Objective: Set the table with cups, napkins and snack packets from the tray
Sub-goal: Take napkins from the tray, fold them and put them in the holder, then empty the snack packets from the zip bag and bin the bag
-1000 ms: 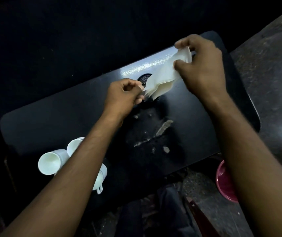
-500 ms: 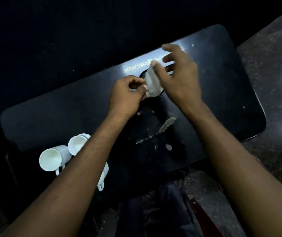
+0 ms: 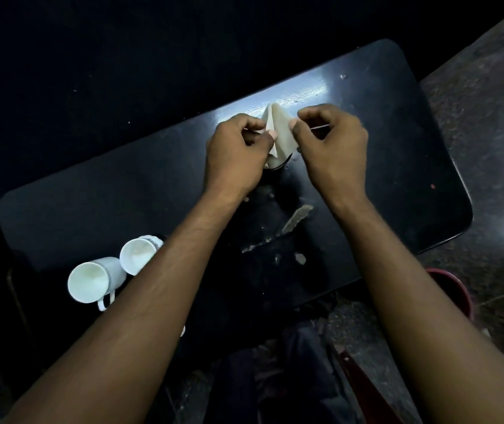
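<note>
White paper napkins (image 3: 278,130) stand folded in a small dark holder (image 3: 278,164) at the middle of the black table (image 3: 397,148). My left hand (image 3: 235,154) pinches the napkins' left edge, and my right hand (image 3: 330,145) pinches their right edge. Two white cups (image 3: 91,280) (image 3: 137,254) lie on their sides at the table's near left; a third cup's handle (image 3: 182,330) peeks out beneath my left forearm.
Pale scuffs (image 3: 296,217) mark the worn tabletop in front of the holder. A dark red bucket (image 3: 455,289) sits on the stone floor (image 3: 489,117) right of the table. A dark chair (image 3: 275,377) stands below the near edge.
My right hand brought the napkin bundle down from the upper right into the holder. Both hands now pinch its edges, where before the left hand was at the holder.
</note>
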